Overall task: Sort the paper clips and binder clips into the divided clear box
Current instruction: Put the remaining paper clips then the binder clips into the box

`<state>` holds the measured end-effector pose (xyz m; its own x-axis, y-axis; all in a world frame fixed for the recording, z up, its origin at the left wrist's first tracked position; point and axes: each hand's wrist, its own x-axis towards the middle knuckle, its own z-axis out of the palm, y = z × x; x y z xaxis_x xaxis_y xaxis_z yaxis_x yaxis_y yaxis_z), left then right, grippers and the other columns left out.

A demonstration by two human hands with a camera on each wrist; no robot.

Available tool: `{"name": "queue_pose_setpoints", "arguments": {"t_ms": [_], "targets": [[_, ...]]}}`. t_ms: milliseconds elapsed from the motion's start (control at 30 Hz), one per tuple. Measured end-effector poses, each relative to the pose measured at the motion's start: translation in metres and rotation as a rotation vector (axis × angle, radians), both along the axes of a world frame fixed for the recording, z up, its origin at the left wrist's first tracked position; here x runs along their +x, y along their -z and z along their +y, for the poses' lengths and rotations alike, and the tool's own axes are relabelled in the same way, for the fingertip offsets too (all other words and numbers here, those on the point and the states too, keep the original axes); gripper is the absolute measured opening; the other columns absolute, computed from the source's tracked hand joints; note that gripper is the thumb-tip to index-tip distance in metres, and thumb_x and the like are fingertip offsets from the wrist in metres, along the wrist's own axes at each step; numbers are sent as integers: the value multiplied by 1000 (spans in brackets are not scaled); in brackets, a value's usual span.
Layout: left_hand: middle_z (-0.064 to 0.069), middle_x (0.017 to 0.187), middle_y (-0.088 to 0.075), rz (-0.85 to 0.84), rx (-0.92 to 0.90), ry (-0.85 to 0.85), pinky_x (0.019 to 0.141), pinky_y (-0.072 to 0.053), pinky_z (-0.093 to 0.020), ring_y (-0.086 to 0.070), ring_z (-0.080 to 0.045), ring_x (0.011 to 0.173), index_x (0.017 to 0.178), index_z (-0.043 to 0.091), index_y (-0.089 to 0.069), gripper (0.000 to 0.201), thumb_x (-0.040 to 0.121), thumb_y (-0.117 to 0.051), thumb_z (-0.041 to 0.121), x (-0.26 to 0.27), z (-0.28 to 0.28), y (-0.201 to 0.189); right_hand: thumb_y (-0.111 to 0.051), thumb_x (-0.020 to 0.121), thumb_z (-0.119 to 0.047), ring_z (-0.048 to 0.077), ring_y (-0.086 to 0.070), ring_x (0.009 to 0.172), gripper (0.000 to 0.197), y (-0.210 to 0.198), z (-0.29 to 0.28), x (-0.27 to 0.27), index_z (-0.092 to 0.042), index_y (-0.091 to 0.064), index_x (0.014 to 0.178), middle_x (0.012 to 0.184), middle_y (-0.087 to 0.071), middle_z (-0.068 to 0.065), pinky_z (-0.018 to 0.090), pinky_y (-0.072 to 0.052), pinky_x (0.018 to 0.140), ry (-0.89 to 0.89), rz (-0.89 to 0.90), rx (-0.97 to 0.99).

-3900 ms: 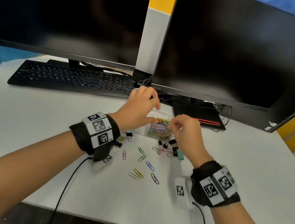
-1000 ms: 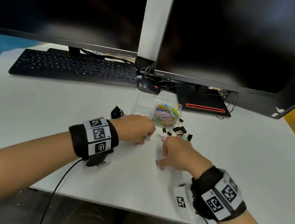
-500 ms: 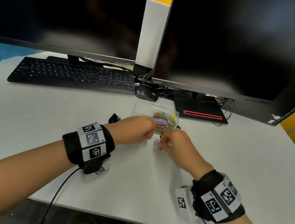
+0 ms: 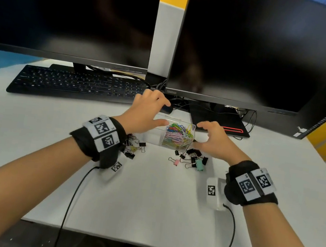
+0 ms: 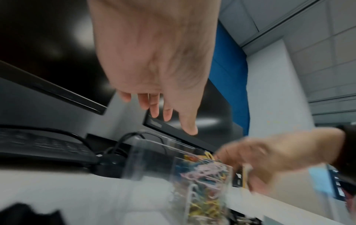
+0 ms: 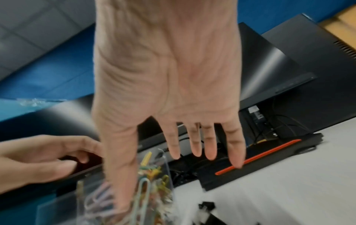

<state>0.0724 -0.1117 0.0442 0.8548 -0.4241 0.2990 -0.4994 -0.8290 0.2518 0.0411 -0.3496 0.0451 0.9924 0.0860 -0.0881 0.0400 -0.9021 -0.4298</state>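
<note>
The divided clear box (image 4: 156,138) stands on the white desk under both hands. Its right compartment is full of coloured paper clips (image 4: 178,134); the left one looks bare. My left hand (image 4: 151,111) is spread over the box's left and far side with the thumb at the rim, and its fingers are straight in the left wrist view (image 5: 167,112). My right hand (image 4: 210,135) is at the box's right side, fingers straight (image 6: 194,146), thumb down along the near wall. Binder clips lie in two groups: black ones (image 4: 132,147) by my left wrist, and black, pink and mint ones (image 4: 193,160) in front of the box.
A black keyboard (image 4: 76,85) lies at the back left and a dark mouse (image 4: 167,109) just behind the box. Two dark monitors (image 4: 259,49) rise behind, one on a base with a red stripe (image 4: 231,129). The desk's front edge (image 4: 123,239) runs near me.
Both hands have left the desk in front of the box and moved up to the box's sides with fingers spread. The loose paper clips seen on the desk earlier are gone.
</note>
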Motion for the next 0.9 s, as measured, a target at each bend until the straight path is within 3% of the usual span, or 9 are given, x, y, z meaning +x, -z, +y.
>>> {"name": "queue_pose_setpoints", "arguments": {"t_ms": [100,167,267,367,533,633,700,800,900], "targets": [[1,134,-40,86,51,-106,99,-28,-42,-31,-24,123,134,28,-41,61,83,-57,58,0,28,0,-83,63,-39,29,-18,141,106,12,-7,-6,-27,-21,148,151,-22,5,48,-26,114,-48,273,-115],[-3,136,-40,205,74,-157,102,-31,-44,-33,-27,125,139,26,-37,68,82,-58,58,-1,50,4,-84,61,-43,30,-21,140,111,19,-7,-12,-31,-17,149,149,-22,4,48,-28,114,-95,348,-169],[-6,141,-37,488,70,-148,101,-41,-41,-43,-27,121,146,26,-26,85,77,-67,54,-8,79,14,-82,64,-33,29,-37,128,95,26,-2,-23,-31,-30,144,138,-27,4,43,-38,108,-112,376,-184],[-1,136,-40,659,99,-94,91,-52,-38,-53,-17,99,148,32,-21,97,70,-77,49,-16,86,21,-78,70,-19,29,-52,107,74,30,11,-36,-24,-41,134,127,-30,4,34,-49,91,-116,371,-173],[-1,116,-46,667,184,-20,73,-42,-25,-50,-14,88,137,27,-39,84,66,-84,34,-30,73,28,-73,74,-12,25,-53,97,58,32,36,-54,-21,-46,124,115,-33,1,25,-47,73,-203,314,-127],[-3,111,-49,664,195,4,75,-43,-28,-52,-19,93,132,20,-42,79,66,-84,28,-42,61,34,-72,75,-7,24,-51,94,43,33,46,-57,-14,-53,112,115,-37,3,22,-47,60,-268,259,-61],[-4,117,-50,657,199,32,75,-43,-27,-51,-19,94,134,19,-39,81,67,-84,28,-48,55,37,-72,75,-5,22,-50,91,35,35,48,-55,-12,-55,104,111,-42,4,21,-43,60,-286,202,-79],[-2,121,-50,677,153,53,65,-48,-24,-52,-8,78,138,22,-33,86,69,-83,28,-49,51,33,-72,74,-5,21,-52,89,25,36,48,-53,-14,-60,94,102,-53,4,25,-43,68,-264,111,-52],[-4,123,-50,615,59,-4,64,-53,-29,-60,-16,79,140,21,-33,84,71,-82,26,-40,53,21,-75,75,-8,15,-54,80,22,31,44,-51,-8,-68,96,97,-60,4,18,-41,67,-188,40,35]]}}
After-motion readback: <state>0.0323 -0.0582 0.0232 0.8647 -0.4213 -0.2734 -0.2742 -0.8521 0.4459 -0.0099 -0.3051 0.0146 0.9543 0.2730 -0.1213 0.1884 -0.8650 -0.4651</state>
